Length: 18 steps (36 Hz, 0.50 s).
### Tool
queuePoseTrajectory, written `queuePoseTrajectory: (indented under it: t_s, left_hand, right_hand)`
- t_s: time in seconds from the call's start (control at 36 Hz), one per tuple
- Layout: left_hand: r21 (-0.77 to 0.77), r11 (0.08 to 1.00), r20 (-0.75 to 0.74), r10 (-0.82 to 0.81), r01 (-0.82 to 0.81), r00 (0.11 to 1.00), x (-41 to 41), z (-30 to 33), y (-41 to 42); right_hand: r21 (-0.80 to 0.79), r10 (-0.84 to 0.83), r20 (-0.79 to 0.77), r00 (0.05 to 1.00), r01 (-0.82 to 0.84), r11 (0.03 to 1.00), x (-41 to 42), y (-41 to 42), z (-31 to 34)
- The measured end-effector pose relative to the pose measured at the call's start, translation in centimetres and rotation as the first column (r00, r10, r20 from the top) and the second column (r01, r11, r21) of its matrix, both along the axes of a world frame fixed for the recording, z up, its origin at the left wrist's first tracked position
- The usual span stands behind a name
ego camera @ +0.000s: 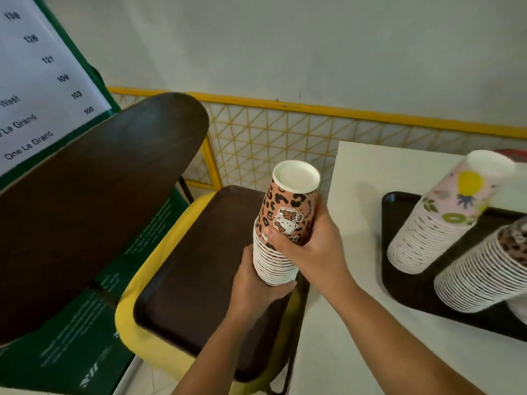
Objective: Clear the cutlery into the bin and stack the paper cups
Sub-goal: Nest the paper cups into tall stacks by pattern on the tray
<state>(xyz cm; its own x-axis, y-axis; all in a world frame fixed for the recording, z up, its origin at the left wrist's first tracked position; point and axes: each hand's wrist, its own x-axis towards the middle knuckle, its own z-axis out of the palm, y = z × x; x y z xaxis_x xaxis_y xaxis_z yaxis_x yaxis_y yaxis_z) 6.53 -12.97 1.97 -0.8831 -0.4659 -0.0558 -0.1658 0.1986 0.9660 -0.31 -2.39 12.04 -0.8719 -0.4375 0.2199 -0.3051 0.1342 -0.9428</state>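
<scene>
Both the left hand [256,283] and right hand [309,246] grip an upturned cup stack [281,238], seemingly airborne.

The right hand [310,243] covers the lower part of the top leopard-print cup [288,212], and the left hand [256,283] hides the bottom of the held cup stack [273,263], so the lowest rims cannot be seen. Both forearms run out of the bottom edge. On the black tray [399,269], cut off at the right, the leopard stack [484,272] and a red object [513,153] behind the pineapple stack [439,223] are cropped by the right edge; what the red object is cannot be told. The white sign [34,89] is cut at the left, leaving partial words, and the small print on the green board [94,323] is too fine to read.
</scene>
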Motion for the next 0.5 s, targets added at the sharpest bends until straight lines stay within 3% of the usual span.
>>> queuePoseTrajectory:
  t_s: [0.22, 0.5]
  left_hand:
    - [0.057, 0.975, -0.055, -0.21, 0.213, 0.976, -2.0, 0.7, 10.9]
    - [0.122, 0.904, -0.011, -0.411, 0.409, 0.912, -4.1, 0.6, 25.8]
  right_hand:
    - [-0.028, -0.1, -0.005, 0.995, 0.1, 0.995, 0.2, 12.2, 1.7]
    - [-0.014, -0.206, 0.016, 0.978, 0.206, 0.978, 0.3, 27.4, 2.1]
